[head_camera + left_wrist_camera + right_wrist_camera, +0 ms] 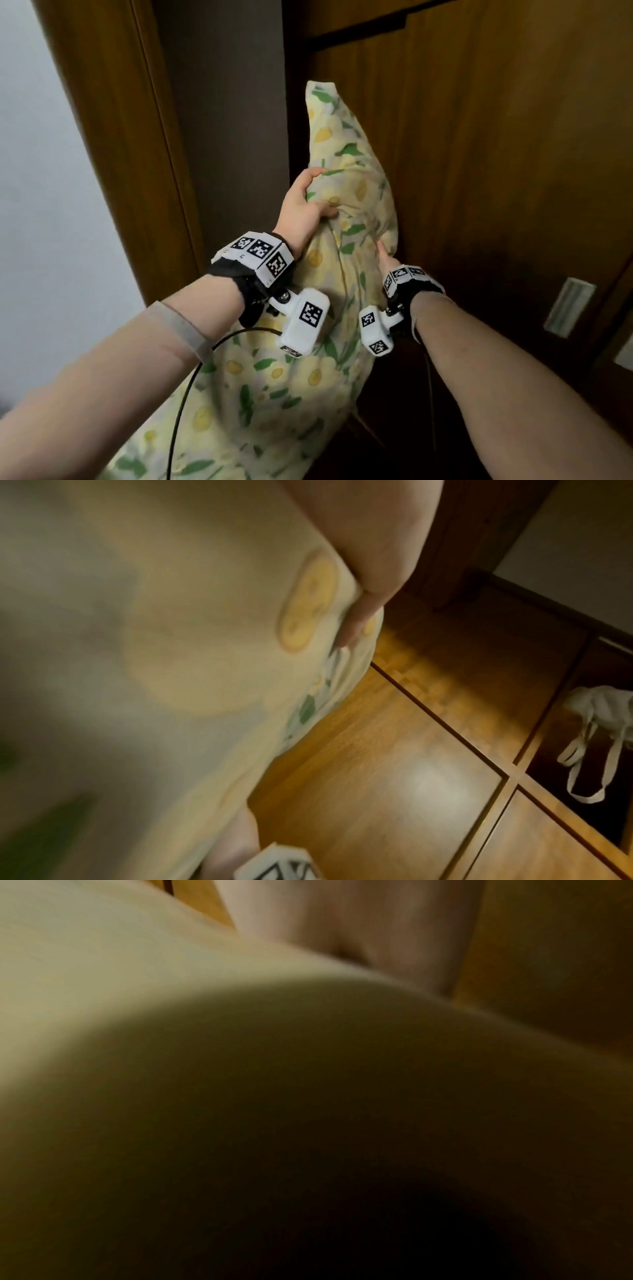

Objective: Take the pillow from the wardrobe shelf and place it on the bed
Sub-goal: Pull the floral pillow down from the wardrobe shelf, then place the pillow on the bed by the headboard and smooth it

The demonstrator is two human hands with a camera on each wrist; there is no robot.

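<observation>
A long pillow [346, 192] in a pale yellow cover with green leaves and yellow flowers stands on end in front of the brown wardrobe [496, 154]. My left hand [308, 202] grips a bunch of its fabric on the left side, thumb on top. My right hand [385, 255] holds the pillow's right edge, its fingers mostly hidden behind the cloth. In the left wrist view the pillow [154, 642] fills the left half, with my left hand's fingers [363, 615] pressed into it. The right wrist view shows only blurred pillow cloth [274, 1096] close up.
A wooden door frame [137, 144] and a white wall [44, 171] stand to the left. A wardrobe door with a pale recessed handle [568, 306] is at the right. The left wrist view shows wooden wardrobe panels [394, 750] and a white bag [603, 723] in an open compartment.
</observation>
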